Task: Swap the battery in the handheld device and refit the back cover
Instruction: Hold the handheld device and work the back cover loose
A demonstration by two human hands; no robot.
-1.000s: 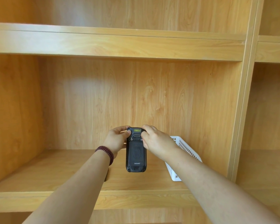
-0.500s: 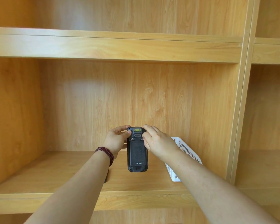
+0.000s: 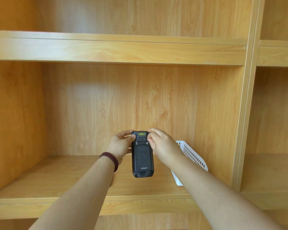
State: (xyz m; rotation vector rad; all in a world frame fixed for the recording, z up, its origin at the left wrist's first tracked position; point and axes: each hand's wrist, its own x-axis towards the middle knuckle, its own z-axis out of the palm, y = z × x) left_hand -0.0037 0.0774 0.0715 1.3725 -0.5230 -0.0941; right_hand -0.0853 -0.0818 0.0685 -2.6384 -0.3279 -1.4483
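Observation:
A black handheld device (image 3: pixel 142 156) hangs upright in the air above the wooden shelf (image 3: pixel 56 178), its back toward me with the textured back cover (image 3: pixel 143 157) on it. My left hand (image 3: pixel 121 145) grips the top left edge, thumb on the side. My right hand (image 3: pixel 161 143) grips the top right, fingertips pinched at the small metal latch there. A matching latch sits on the left side of the cover. No battery is visible.
A white slotted plastic basket (image 3: pixel 192 156) leans on the shelf behind my right forearm. A vertical divider (image 3: pixel 244 113) closes the bay on the right, a side wall on the left, and another shelf board (image 3: pixel 116 50) runs overhead.
The device has shifted slightly right and up with both hands. My right fingertips have moved to pinch the latch at the top right of the cover.

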